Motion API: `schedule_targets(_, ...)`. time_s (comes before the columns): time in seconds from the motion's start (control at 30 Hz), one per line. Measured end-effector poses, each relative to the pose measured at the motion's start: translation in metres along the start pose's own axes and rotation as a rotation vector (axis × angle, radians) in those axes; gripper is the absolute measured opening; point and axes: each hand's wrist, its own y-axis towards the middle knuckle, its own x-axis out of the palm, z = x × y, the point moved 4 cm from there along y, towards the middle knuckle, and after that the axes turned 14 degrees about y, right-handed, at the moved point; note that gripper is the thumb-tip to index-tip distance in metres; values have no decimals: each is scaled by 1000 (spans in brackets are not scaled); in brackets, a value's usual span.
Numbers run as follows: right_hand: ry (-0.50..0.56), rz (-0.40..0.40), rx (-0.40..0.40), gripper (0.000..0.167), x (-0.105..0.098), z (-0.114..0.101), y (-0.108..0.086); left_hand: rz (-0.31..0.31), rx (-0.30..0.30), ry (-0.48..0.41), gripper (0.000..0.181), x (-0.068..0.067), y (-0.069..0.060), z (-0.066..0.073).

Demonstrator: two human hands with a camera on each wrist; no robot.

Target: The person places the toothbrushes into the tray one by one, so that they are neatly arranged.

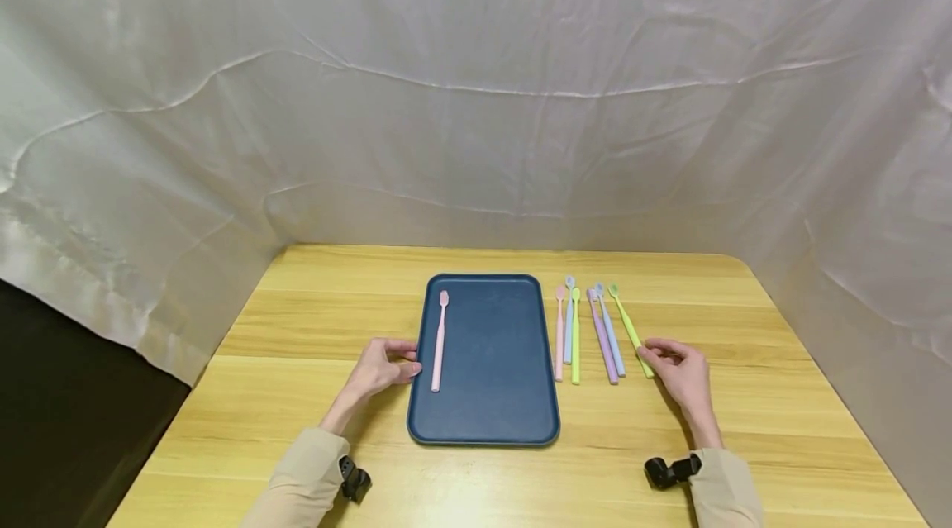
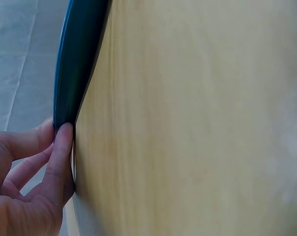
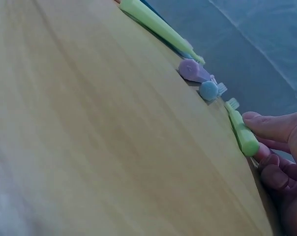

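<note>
My left hand (image 1: 381, 368) pinches the left rim of a dark blue tray (image 1: 494, 363) between thumb and fingers; the left wrist view shows the fingertips at the tray's edge (image 2: 72, 73). On the tray's left side lies one pink toothbrush (image 1: 439, 346). At the right, my right hand (image 1: 680, 373) has its thumb and a finger on either side of the lower handle of the rightmost green toothbrush (image 1: 628, 325). That brush lies slanted on the table, and the right wrist view shows its green handle (image 3: 244, 132) against the fingers.
Between tray and right hand lie a pink toothbrush (image 1: 559, 338), a blue one (image 1: 568, 325), a green one (image 1: 576, 346), a purple one (image 1: 604, 342) and another blue one (image 1: 612, 338). A grey curtain (image 1: 506, 140) surrounds the wooden table (image 1: 312, 321) at the back and sides.
</note>
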Motion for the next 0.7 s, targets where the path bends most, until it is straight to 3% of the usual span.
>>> schedule_targets(0.2, -15, -35, 17, 29, -1, -1, 0, -4, 0, 10, 41, 0, 0, 1)
schedule_targets(0.57, 44, -215, 126, 43, -9, 0, -2, -1, -3, 5, 41, 0, 1, 1)
schedule_targets(0.7, -32, -179, 131, 46, -5, -1, 2, 3, -8, 10, 41, 0, 1, 0)
